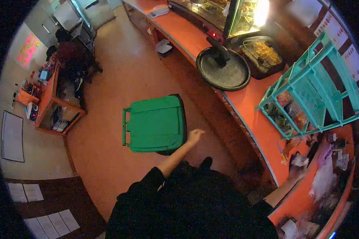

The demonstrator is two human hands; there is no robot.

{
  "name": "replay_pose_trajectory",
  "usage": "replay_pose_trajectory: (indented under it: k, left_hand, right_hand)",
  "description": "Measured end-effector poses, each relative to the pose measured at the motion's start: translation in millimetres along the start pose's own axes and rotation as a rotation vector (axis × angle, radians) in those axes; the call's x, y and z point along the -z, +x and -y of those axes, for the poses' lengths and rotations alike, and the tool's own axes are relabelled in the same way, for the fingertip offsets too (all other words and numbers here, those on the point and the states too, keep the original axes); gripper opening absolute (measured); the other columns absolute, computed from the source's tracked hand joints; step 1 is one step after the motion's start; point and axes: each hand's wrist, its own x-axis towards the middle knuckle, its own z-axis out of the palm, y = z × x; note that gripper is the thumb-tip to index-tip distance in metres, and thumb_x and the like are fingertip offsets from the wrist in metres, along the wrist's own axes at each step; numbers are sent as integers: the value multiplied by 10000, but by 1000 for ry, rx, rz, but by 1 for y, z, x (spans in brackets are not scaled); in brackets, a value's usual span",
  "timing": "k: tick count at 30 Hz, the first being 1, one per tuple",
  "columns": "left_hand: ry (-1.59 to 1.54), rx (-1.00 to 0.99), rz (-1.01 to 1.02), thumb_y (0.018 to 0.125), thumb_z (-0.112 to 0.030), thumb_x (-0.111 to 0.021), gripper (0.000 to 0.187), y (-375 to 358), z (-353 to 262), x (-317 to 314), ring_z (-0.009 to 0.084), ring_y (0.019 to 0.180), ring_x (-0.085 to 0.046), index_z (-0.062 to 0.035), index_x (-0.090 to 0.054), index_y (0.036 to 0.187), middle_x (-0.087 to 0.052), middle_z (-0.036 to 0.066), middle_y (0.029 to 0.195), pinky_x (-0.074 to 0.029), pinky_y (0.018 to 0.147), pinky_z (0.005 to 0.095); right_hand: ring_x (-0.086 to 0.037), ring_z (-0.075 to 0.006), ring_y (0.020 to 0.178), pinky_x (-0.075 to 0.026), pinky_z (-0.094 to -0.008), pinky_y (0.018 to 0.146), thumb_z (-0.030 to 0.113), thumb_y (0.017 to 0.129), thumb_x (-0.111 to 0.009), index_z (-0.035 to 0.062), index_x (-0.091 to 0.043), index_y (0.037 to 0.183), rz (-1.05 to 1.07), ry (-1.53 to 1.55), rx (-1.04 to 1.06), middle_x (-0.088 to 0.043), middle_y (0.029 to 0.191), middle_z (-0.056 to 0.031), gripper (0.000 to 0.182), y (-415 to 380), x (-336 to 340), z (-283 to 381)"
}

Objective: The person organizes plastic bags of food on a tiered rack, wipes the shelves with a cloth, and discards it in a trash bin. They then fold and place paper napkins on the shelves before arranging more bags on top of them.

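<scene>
My left hand (195,136) is over the floor at the right edge of a green wheeled bin (155,124) with its lid down. Its fingers look loosely curled, with nothing visible in them. At the right, my right hand (296,173) reaches over the orange counter (243,105) and is blurred. Against its fingers is a small whitish and dark thing (299,160), too smeared to name. Beyond that hand stands a turquoise plastic rack (307,91) with bagged items in its lower tier.
A dark stone mortar (223,71) with a pestle stands on the counter beside a tray of yellowish food (267,53). Behind is a lit glass display case (247,18). Across the brown floor, a person in dark clothes (73,55) bends near another counter (64,107).
</scene>
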Motion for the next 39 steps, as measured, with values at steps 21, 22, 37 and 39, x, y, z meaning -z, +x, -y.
replay_pose_trajectory:
  k: [21,22,37,39]
  left_hand:
    - [-1385,839,-248,725,-257,-621,582,-128,-26,231,290,972,-451,-74,-389,1226,-420,156,1168,-426,765,403]
    - [-1392,757,-274,737,-239,-611,556,-146,-49,243,278,954,-457,-79,-394,1224,-432,151,1145,-414,733,391]
    - [31,77,335,880,-200,-627,156,-192,-175,213,160,876,-582,-67,-594,953,-620,56,897,-423,756,276]
    - [281,-111,769,858,-155,-654,124,-179,-238,203,160,838,-585,-59,-600,912,-621,49,882,-434,730,278]
  right_hand:
    - [-666,-224,889,-549,-305,771,33,882,-584,-84,-604,1099,429,-546,-1074,-655,1005,-154,247,-153,-310,-414]
    - [-660,-212,884,-543,-303,786,52,893,-572,-69,-599,1134,491,-501,-1051,-658,997,-137,270,-155,-317,-435]
    - [-621,-151,637,-492,-301,596,345,880,-621,29,-698,690,325,-1190,-548,-635,632,-64,377,-132,-299,-366]
    - [-613,-146,617,-480,-302,583,402,876,-625,31,-683,598,92,-1163,-522,-619,576,-59,467,-128,-267,-335]
